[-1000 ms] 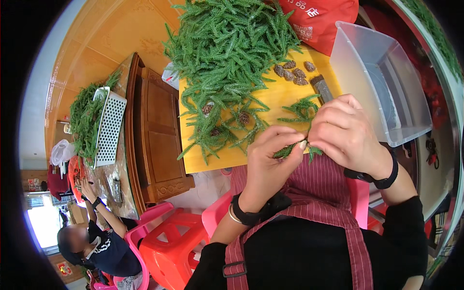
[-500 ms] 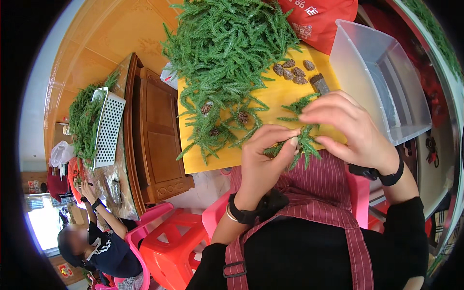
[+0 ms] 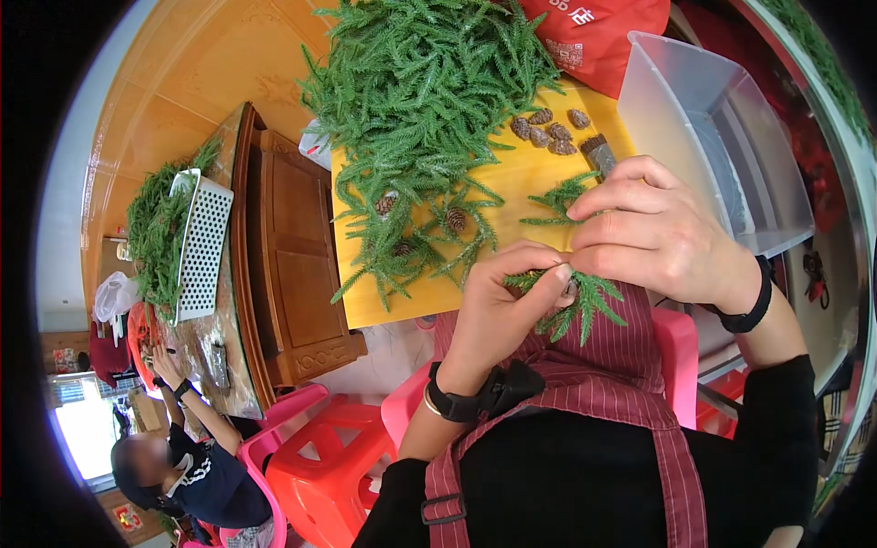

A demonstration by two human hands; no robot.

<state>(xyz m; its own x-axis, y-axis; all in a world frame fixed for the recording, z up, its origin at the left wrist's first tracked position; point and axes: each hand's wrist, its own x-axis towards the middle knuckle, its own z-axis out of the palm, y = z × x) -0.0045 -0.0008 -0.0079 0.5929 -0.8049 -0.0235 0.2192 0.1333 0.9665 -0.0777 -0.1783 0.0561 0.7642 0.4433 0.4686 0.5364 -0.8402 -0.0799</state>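
Note:
My left hand (image 3: pixel 502 315) is closed, pinching a small green artificial pine sprig (image 3: pixel 589 309) between thumb and fingers. A bit of brown shows under the thumb, too covered to make out fully. My right hand (image 3: pixel 653 233) is closed at the sprig's top, its fingertips against my left thumb; the exact part it grips is hidden. The sprig hangs over my striped apron, just off the front of the yellow tabletop (image 3: pixel 402 306). Beyond my right fingers lies another loose sprig (image 3: pixel 559 199). Finished-looking sprigs with pine cones (image 3: pixel 456 219) rest to the left.
A big heap of pine sprigs (image 3: pixel 429 91) covers the table's back. Several loose pine cones (image 3: pixel 553 134) and a bundle of dark sticks (image 3: pixel 599 155) lie right of it. A clear plastic bin (image 3: pixel 717 137) and red bag (image 3: pixel 603 41) stand beyond. A person (image 3: pixel 201 466) works at left.
My right hand has come in from hovering with spread fingers and now pinches at the sprig. The sprig has turned, its needles fanning lower and further right.

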